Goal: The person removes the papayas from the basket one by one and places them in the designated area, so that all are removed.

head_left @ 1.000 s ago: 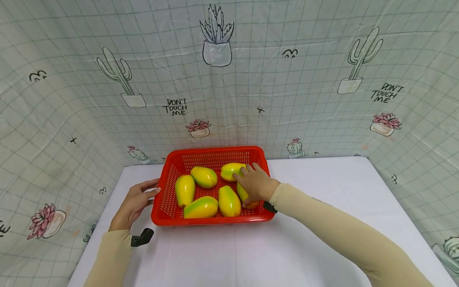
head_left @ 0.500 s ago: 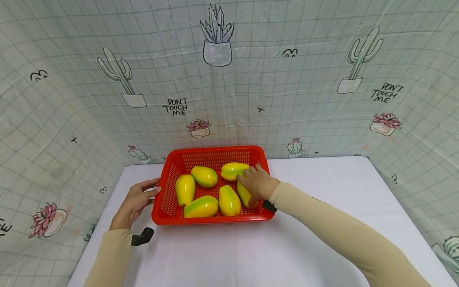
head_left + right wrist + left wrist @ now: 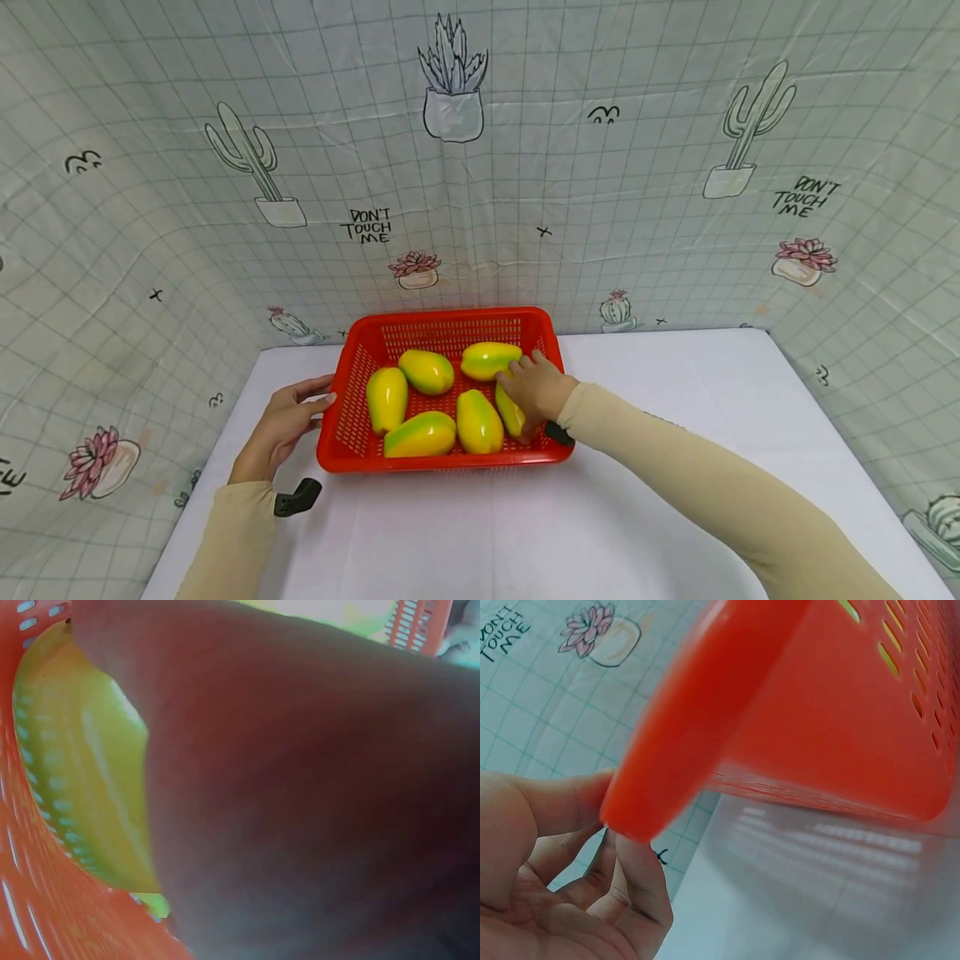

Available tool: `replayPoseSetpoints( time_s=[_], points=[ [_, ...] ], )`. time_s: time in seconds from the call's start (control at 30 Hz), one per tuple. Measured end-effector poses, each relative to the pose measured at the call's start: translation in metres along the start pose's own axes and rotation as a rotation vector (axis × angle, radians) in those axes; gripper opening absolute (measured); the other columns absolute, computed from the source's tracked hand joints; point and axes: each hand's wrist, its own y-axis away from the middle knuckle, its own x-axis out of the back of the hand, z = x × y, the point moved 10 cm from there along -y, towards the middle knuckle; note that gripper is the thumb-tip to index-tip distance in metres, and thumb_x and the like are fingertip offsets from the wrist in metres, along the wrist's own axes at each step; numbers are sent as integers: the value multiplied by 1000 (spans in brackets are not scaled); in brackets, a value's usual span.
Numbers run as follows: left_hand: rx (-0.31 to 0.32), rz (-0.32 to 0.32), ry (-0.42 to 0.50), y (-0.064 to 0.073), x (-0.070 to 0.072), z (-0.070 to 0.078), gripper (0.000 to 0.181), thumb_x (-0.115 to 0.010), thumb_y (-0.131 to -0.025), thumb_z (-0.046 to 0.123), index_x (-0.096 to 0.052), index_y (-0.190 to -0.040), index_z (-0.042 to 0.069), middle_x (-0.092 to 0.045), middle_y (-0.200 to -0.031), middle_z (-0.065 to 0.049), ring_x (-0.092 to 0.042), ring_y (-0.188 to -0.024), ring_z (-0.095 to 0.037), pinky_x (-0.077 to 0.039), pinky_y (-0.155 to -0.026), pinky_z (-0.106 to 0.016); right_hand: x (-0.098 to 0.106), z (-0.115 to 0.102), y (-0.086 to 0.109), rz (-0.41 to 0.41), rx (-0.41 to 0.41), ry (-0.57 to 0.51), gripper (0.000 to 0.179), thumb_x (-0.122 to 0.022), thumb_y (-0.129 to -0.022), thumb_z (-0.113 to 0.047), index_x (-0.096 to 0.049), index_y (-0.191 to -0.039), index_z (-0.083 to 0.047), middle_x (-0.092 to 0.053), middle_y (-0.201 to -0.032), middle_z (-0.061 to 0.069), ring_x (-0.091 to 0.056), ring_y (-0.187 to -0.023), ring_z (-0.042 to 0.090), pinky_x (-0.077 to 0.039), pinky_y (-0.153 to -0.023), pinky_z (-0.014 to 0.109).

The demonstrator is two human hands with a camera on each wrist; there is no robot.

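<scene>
A red plastic basket stands on the white table with several yellow-green papayas in it, among them a front-left papaya and a middle papaya. My left hand pinches the basket's left rim; the left wrist view shows thumb and fingertips at the rim. My right hand reaches inside at the right end and grips the rightmost papaya, covering part of it. In the right wrist view that papaya lies beside the basket's slotted wall, and the blurred hand hides the rest.
The white tabletop extends in front of the basket and to its right. Behind stands a cloth backdrop printed with a grid and cacti. Another papaya lies close to my right fingertips.
My right hand's fingers have drawn in and curled round the rightmost papaya, uncovering the papaya at the back right. My left hand and the basket keep their places.
</scene>
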Motion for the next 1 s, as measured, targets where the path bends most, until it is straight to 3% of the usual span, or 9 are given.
replayPoseSetpoints(
  time_s=[0.3, 0.5, 0.73, 1.0],
  points=[
    [8, 3, 1, 0, -1, -1, 58, -58, -110, 15, -37, -162, -1, -38, -162, -27, -57, -106, -19, -55, -79, -20, 0, -3, -2, 6, 8, 7, 85, -91, -77, -50, -54, -142, -9, -60, -130, 13, -54, -129, 33, -38, -120, 51],
    [9, 5, 2, 0, -1, -2, 58, -57, -110, 15, -37, -162, 0, -38, -161, -26, -57, -108, -21, -55, -80, -20, 4, -3, 2, 13, 11, -27, 90, -92, -76, -48, -52, -146, -8, -60, -134, 15, -52, -132, 34, -35, -122, 53],
    [5, 9, -10, 2, -1, -1, 58, -57, -110, 15, -37, -162, -1, -38, -161, -27, -56, -112, -23, -55, -80, -19, 22, 1, 16, 113, 53, -102, 100, -93, -76, -47, -48, -154, -4, -56, -144, 21, -49, -138, 40, -33, -122, 58],
    [2, 7, -1, 1, -2, -3, 58, -57, -110, 14, -37, -162, -2, -38, -161, -27, -57, -107, -19, -55, -79, -20, 49, 24, 40, 273, 60, -146, 103, -92, -78, -47, -44, -156, 0, -52, -147, 22, -46, -140, 43, -33, -121, 60]
  ],
)
